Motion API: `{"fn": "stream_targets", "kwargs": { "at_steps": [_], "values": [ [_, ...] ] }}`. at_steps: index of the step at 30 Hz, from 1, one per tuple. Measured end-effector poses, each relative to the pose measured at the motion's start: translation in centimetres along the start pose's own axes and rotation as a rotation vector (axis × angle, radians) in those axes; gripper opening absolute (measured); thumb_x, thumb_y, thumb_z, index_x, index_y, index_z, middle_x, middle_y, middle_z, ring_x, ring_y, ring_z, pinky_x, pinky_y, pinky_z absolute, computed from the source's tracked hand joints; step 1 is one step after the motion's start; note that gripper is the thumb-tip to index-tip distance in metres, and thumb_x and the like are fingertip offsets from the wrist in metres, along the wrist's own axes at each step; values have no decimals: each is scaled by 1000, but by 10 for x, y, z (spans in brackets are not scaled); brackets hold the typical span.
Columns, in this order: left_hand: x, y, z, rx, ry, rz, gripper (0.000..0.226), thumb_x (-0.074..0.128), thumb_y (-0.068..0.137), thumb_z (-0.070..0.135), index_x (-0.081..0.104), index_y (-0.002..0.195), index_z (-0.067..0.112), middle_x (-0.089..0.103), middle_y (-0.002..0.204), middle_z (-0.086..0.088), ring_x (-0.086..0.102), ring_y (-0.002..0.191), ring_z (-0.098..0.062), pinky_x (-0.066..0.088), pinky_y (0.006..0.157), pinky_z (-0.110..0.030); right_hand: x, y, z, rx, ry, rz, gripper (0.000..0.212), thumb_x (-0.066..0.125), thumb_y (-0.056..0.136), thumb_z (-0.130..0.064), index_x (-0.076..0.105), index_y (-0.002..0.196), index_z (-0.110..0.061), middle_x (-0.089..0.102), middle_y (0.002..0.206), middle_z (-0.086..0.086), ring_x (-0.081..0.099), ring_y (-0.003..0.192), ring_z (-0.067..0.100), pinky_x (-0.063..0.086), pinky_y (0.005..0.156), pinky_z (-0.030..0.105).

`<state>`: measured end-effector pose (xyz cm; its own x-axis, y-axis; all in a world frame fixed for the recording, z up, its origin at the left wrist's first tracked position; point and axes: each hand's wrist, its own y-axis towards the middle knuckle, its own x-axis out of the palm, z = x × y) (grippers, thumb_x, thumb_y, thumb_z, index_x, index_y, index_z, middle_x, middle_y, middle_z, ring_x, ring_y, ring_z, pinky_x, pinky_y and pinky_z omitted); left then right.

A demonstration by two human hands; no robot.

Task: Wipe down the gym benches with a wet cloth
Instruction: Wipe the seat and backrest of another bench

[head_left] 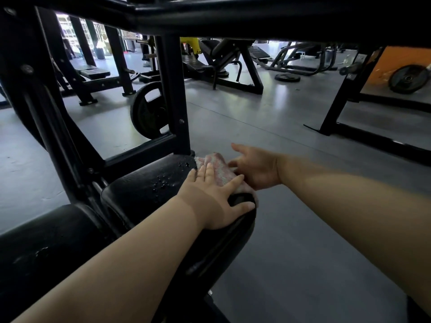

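A black padded bench seat [144, 183] lies in front of me, with water droplets on its top. A pink and white cloth [219, 169] is spread over the seat's far right end. My left hand [214, 197] lies flat, fingers spread, pressing on the cloth and the pad's edge. My right hand [256, 166] touches the cloth's right edge from the side, its fingers apart and its thumb raised. A second black pad [46, 241] sits nearer to me on the left.
The bench's black steel frame [172, 94] rises just beyond the pad and crosses overhead. A weight plate [149, 110] leans behind the upright. Other benches [217, 64] and loose plates [287, 77] stand on the grey floor [291, 206] farther off.
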<state>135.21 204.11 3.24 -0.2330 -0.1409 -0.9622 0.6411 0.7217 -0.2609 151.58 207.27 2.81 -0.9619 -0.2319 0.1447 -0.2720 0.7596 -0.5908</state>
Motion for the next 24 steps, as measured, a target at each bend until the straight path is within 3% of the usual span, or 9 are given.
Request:
{"fn": "stream_targets", "kwargs": {
  "at_steps": [3,7,12,16,20,24],
  "values": [
    [-4,-1,-8,6,7,-55,69,10,84,74,-15,143,47,-25,151,-22,-28,140,-25,-8,116,-48,-15,-10,-8,-9,-56,52,78,18,91,-69,22,150,-17,28,151,20,39,131,42,28,111,55],
    [-8,-7,-24,32,17,-86,68,9,87,70,-12,145,42,-24,153,-18,-24,141,-23,-8,117,-46,-15,-23,-12,5,-97,-56,78,20,90,-70,42,138,-13,50,136,23,49,124,40,33,108,53],
    [-6,-19,-21,116,-80,20,74,27,94,57,-2,151,19,-17,157,-9,-22,141,-26,-3,118,-39,-8,-14,-15,21,-215,-90,71,15,90,-70,48,130,-22,53,135,18,48,125,37,28,110,58],
    [-8,-14,-26,67,-159,-75,63,25,94,59,-4,147,43,-21,156,-7,-16,143,-29,5,118,-47,-8,-3,-18,23,-289,-80,65,9,90,-70,51,121,-31,54,135,11,46,127,35,31,108,53],
    [-9,-5,-39,59,-197,-108,56,23,92,62,0,143,54,-22,156,-4,-23,141,-27,1,117,-48,-10,10,-20,15,-303,-65,68,5,89,-71,53,119,-33,51,136,11,56,105,30,41,85,42],
    [-12,0,-41,62,-185,-111,56,23,93,60,-1,143,52,-23,156,-5,-26,141,-22,-6,117,-41,-9,25,-18,24,-311,-89,61,6,89,-73,44,126,-43,47,141,8,45,129,33,29,111,51]
  ]
}}
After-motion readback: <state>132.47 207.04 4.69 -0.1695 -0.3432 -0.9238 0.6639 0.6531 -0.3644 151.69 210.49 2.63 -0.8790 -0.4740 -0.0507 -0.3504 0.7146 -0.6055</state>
